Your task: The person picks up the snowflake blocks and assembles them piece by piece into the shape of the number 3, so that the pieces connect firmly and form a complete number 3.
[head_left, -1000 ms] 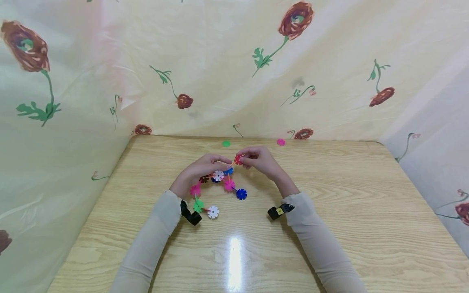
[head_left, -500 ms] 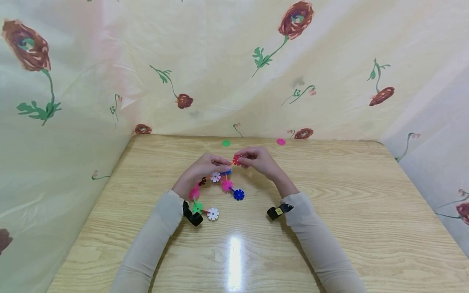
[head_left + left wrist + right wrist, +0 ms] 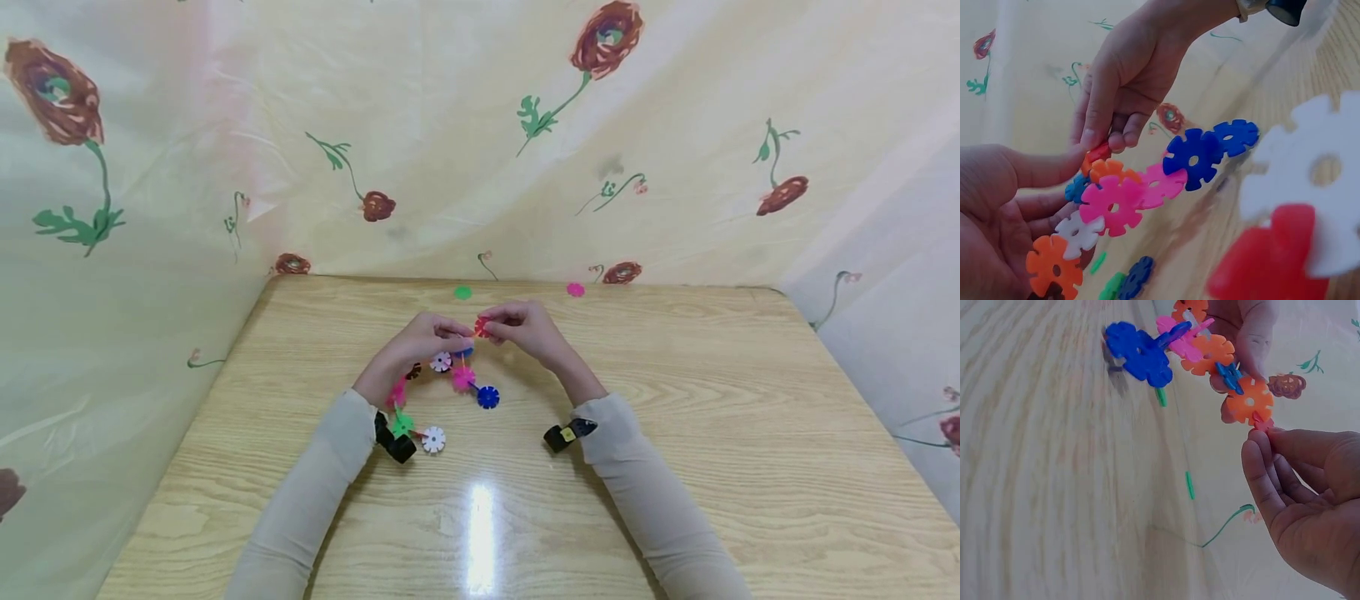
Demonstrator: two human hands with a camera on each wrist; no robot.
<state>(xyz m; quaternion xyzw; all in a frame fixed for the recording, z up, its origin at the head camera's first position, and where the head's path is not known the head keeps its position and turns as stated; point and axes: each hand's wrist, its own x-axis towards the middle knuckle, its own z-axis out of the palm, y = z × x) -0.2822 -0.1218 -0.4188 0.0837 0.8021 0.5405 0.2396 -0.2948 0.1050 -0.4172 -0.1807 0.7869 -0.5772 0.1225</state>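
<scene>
Notched plastic discs of several colours are slotted edge to edge into a branching chain. My left hand [image 3: 423, 337] holds the chain near its far end, thumb and fingers on an orange disc [image 3: 1260, 394] beside a light-blue one [image 3: 1230, 378]. A red disc [image 3: 482, 327] is pinched between the thumb and fingertips of my right hand [image 3: 531, 329], its edge meeting that orange disc. From the left hand, one branch runs through a pink disc [image 3: 463, 378] to a dark blue one [image 3: 488, 397]. The other passes under the left wrist to a green disc [image 3: 402, 424] and a white disc [image 3: 433, 440].
A loose green disc [image 3: 462, 293] and a loose pink disc [image 3: 575, 290] lie at the back edge of the wooden table [image 3: 675, 433]. Flowered cloth [image 3: 450, 150] hangs behind and at both sides. Each wrist bears a black camera [image 3: 402, 450].
The red disc and right hand have shifted slightly left, towards the left hand. The chain has turned a little, its pink and dark blue branch swinging left. Both grips stay the same.
</scene>
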